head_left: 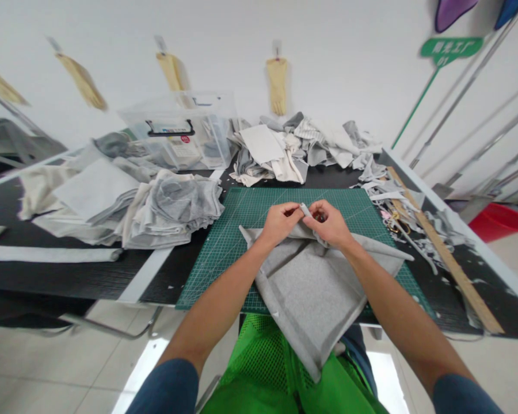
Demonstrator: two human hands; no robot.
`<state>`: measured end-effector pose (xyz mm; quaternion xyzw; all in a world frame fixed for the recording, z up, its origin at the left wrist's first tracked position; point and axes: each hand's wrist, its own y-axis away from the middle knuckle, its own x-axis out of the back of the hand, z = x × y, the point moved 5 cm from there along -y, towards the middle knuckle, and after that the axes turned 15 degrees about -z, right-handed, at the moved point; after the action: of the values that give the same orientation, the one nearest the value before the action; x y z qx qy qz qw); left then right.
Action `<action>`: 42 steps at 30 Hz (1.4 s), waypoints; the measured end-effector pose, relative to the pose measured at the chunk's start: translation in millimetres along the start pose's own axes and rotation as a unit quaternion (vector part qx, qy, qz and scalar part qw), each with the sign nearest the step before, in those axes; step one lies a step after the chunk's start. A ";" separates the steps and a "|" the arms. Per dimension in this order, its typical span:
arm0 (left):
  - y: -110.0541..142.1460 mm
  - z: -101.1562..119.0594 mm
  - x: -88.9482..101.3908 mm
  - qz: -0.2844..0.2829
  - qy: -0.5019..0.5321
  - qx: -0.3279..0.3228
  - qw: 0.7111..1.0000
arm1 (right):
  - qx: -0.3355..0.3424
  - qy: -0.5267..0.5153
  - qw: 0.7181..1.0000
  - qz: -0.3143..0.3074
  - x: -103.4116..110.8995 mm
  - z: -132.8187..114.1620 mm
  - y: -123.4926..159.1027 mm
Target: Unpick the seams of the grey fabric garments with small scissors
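Note:
A grey fabric piece (315,287) with folded edges lies over the cutting mat and hangs past the table's front edge onto my green vest. Its far corner is raised between my two hands. My left hand (280,221) pinches the fabric at that corner with thumb and fingertips. Close beside it on the right, my right hand (328,223) is closed on the same corner, where a small folded end sticks up between the hands. Beneath them is the green gridded cutting mat (218,241). My fingers hide part of the corner.
Stacked grey and white cloth (168,207) lies to the left, near a clear plastic box (181,138). More scraps (293,144) are heaped behind the mat. On the right are a wooden ruler (449,253), scissors (397,221) and offcuts. A red bucket (501,223) stands beyond the table.

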<state>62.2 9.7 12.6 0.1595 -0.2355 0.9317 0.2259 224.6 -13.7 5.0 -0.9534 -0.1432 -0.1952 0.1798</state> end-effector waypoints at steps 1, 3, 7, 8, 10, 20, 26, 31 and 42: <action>-0.1 1.3 1.0 0.002 -0.017 -0.004 1.000 | 0.000 0.009 1.000 0.003 -0.9 -1.2 -0.4; -0.5 2.7 1.8 0.002 -0.036 -0.005 0.999 | -0.005 0.029 1.000 0.003 -2.8 -1.0 -1.2; -1.3 -0.3 0.9 0.003 -0.026 0.014 1.000 | -0.009 0.043 0.999 0.007 -4.3 2.5 -1.1; -1.2 -1.7 1.0 0.007 -0.020 0.020 1.000 | -0.006 0.041 0.999 0.009 -4.2 2.7 -0.7; -0.7 -4.4 1.1 0.012 -0.011 0.028 0.999 | 0.002 0.037 0.999 0.010 -3.7 2.0 0.1; -0.6 -6.0 -9.5 0.022 0.088 0.006 0.996 | 0.002 0.092 0.996 -0.012 -1.8 2.7 -3.0; 1.3 -8.0 -10.9 0.033 0.118 -0.001 0.992 | 0.007 0.066 0.997 -0.026 -20.6 4.8 -2.4; 6.0 5.6 -8.2 0.040 0.103 -0.015 0.994 | -0.005 0.022 0.999 -0.043 -26.0 2.0 -0.4; 0.3 -2.6 -9.2 0.064 0.174 0.053 0.981 | 0.027 -0.049 0.998 0.024 -8.5 -6.9 2.8</action>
<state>69.4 7.7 6.6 -0.0089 -0.1521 0.9689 0.1950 215.9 -20.7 6.6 -0.9597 -0.1338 -0.1399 0.2034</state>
